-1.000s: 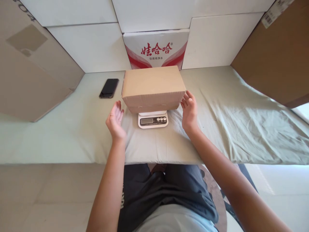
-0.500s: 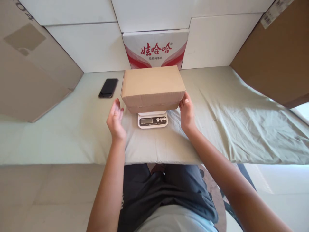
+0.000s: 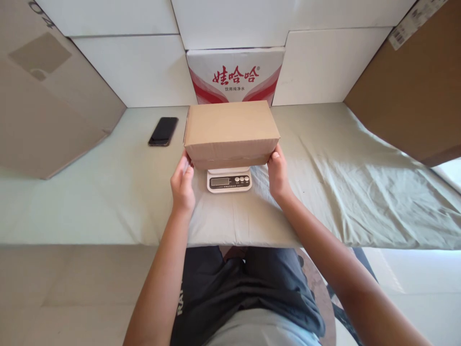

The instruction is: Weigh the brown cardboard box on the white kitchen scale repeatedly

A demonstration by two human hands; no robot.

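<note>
A closed brown cardboard box [image 3: 230, 129] rests on a small white digital scale [image 3: 229, 180], whose display and buttons show below the box's front edge. My left hand [image 3: 182, 185] presses against the box's lower left corner. On the other side, my right hand [image 3: 277, 174] clasps the lower right corner. Both sets of fingers lie against the box's sides.
A black phone [image 3: 163, 131] lies on the pale green cloth [image 3: 342, 168] to the left of the box. A red and white printed carton [image 3: 235, 74] stands behind the box. Large brown cardboard boxes flank the surface at left [image 3: 43, 105] and right [image 3: 414, 91].
Both hands have closed in from open positions beside the box and now press on its lower corners. The box and scale have stayed in place.
</note>
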